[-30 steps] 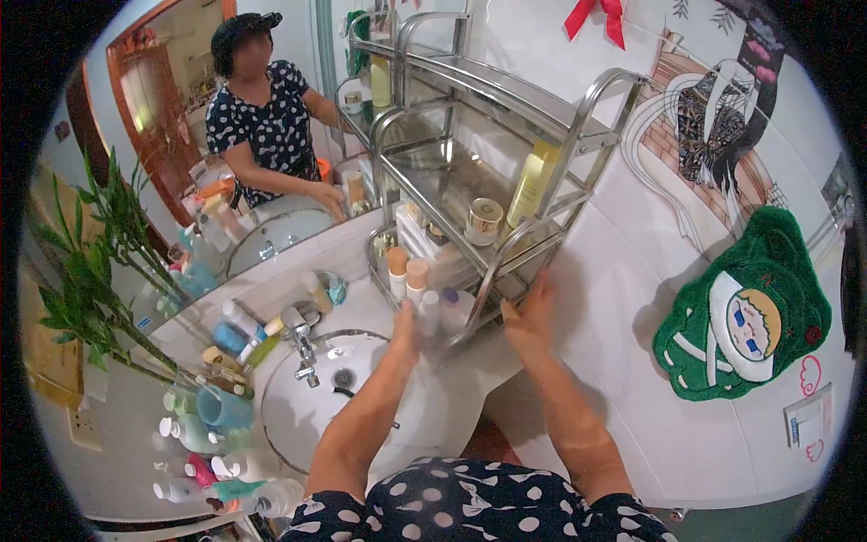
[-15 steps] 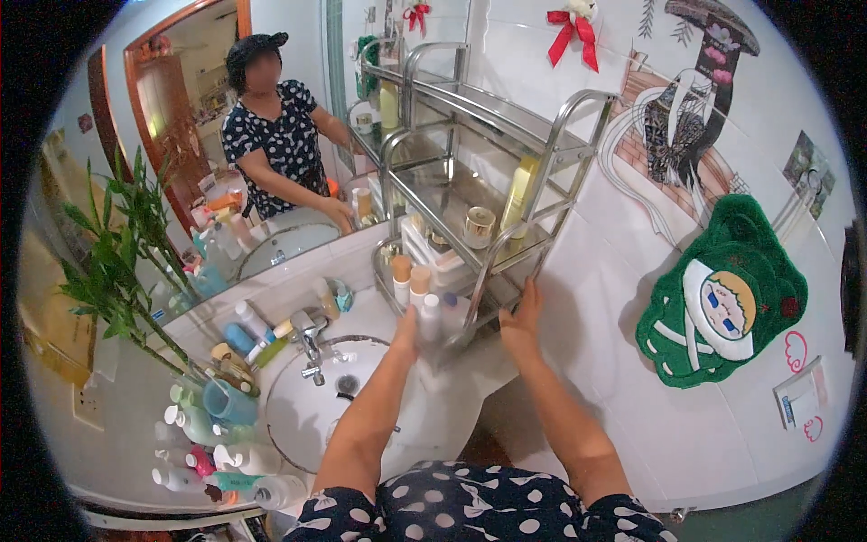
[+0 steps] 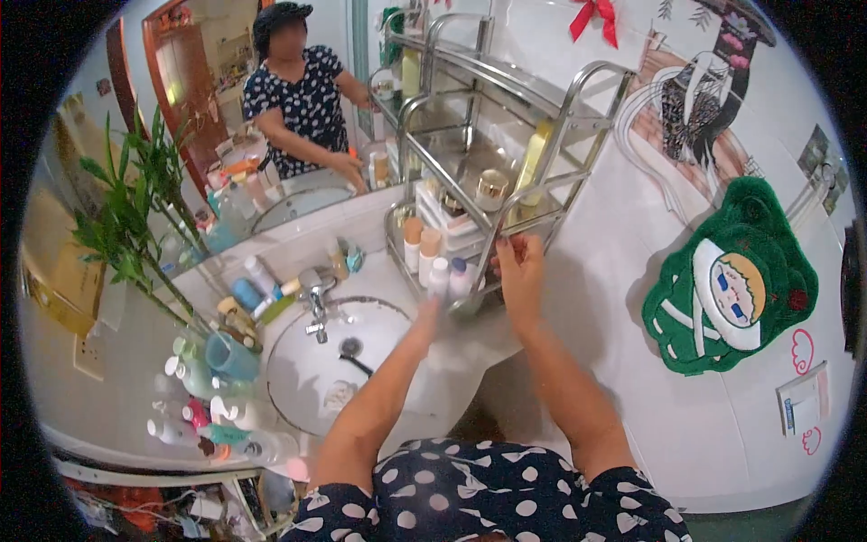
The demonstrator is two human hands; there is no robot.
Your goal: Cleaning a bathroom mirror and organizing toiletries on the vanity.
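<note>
A tiered chrome rack (image 3: 506,77) stands in the counter's corner beside the sink. My right hand (image 3: 521,271) is closed, its bent fingers at the rack's front right post. Blurred by motion, my left hand (image 3: 426,323) is just below the front of the lowest shelf, so its grip does not show. Close above it stand a white-capped bottle (image 3: 439,278) and a purple-capped bottle (image 3: 459,278). Two orange-capped bottles (image 3: 430,255) are behind them. Higher up, the middle shelf carries a gold-lidded jar (image 3: 491,190) and a tall yellow bottle (image 3: 535,163).
Left of my arms lies the round sink (image 3: 289,379) with its chrome faucet (image 3: 317,303). Several bottles (image 3: 237,414) crowd the counter's left side, near a blue cup (image 3: 226,354) and a tall green plant (image 3: 135,235). On the right wall hangs a green plush towel (image 3: 731,280).
The view has shifted, putting the rack higher in the picture. My right hand has gone from spread to curled at the post. My left hand has slid right, below the bottles.
</note>
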